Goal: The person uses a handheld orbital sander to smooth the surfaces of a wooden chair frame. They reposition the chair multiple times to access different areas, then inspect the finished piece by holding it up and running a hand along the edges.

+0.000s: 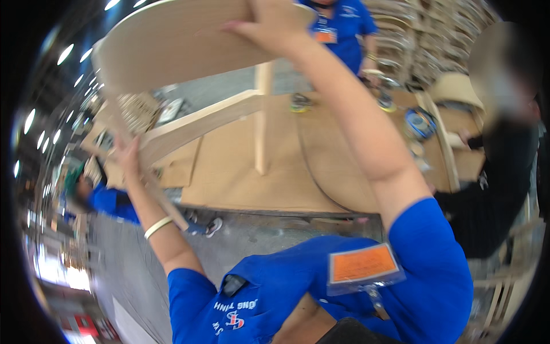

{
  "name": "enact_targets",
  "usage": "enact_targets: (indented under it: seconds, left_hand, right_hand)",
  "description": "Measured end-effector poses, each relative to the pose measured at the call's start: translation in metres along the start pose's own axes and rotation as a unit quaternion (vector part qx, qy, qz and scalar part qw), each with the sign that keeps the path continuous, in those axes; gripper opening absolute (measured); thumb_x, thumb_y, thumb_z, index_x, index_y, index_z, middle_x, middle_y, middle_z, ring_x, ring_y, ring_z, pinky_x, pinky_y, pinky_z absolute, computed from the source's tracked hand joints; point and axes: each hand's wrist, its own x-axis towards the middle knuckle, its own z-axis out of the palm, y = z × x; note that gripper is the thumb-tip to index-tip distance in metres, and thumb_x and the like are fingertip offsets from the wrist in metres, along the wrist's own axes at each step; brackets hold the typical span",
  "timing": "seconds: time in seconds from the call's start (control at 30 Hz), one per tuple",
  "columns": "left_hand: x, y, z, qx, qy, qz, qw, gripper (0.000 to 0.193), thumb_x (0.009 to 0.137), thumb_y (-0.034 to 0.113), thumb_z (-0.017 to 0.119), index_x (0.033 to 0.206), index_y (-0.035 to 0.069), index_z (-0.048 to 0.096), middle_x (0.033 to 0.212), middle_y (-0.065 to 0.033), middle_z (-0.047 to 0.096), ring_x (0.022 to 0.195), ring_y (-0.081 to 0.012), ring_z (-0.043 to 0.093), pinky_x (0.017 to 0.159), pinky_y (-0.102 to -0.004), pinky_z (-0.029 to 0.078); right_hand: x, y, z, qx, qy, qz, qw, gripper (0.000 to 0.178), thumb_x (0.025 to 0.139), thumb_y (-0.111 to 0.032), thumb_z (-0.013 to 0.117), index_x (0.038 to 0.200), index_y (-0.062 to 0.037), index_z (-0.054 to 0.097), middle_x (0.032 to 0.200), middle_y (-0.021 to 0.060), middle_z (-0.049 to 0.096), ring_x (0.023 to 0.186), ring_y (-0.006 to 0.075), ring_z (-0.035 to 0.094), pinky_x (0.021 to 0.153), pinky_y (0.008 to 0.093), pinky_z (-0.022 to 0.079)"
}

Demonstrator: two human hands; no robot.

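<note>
Wooden chair frame [189, 69]: rigid, bulky, likely light. Left hand [127, 153] closed round leg [150, 182]; right hand [269, 26] clasps curved panel [172, 40] edge. Worktop [275, 178] below.

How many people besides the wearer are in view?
3: one in a blue shirt at top centre, one in black at right, one in blue low at left. Others may be hidden.
</note>
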Motion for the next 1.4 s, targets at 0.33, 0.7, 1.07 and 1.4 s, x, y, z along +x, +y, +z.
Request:
enact_targets:
  seconds: [0.33,0.7,1.07,1.4]
  left_hand:
    - [0.004,0.004,0.009,-0.063,-0.024,0.016,0.998,0.072,0.080,0.026,0.075,0.137,-0.003,0.043,0.121,-0.0145,0.059,0.108,-0.0188,0.058,0.091,-0.0297,0.045]
    - [0.014,-0.025,0.011,0.009,0.021,0.061,0.998,0.073,0.080,0.034,0.076,0.138,0.001,0.046,0.132,-0.0150,0.053,0.123,-0.0239,0.048,0.103,-0.0343,0.037]
    - [0.018,-0.037,-0.003,-0.050,-0.042,0.017,0.998,0.055,0.091,0.019,0.064,0.138,0.000,0.042,0.122,-0.0103,0.057,0.109,-0.0162,0.055,0.095,-0.0288,0.042]
    - [-0.006,-0.033,0.018,0.148,0.085,0.106,0.980,0.059,0.090,0.026,0.065,0.139,0.001,0.042,0.130,-0.0186,0.053,0.119,-0.0278,0.051,0.100,-0.0374,0.040]
  right_hand:
    - [-0.002,-0.003,-0.008,0.042,-0.015,0.004,0.999,0.050,0.069,-0.023,0.079,0.106,-0.0012,0.053,0.098,0.0184,0.057,0.096,0.0363,0.055,0.085,0.0413,0.043]
    - [-0.003,0.022,0.011,-0.060,0.034,-0.032,0.997,0.056,0.069,-0.023,0.078,0.114,-0.0019,0.052,0.102,0.0178,0.058,0.099,0.0361,0.054,0.087,0.0435,0.043]
    - [-0.001,0.008,0.017,0.011,0.047,-0.023,0.999,0.056,0.066,-0.043,0.081,0.103,-0.0073,0.059,0.097,0.0110,0.061,0.092,0.0316,0.055,0.082,0.0425,0.043]
    - [-0.001,0.007,0.017,0.005,0.040,-0.018,0.999,0.056,0.065,-0.037,0.081,0.105,-0.0089,0.055,0.093,0.0085,0.056,0.092,0.0304,0.053,0.085,0.0435,0.039]
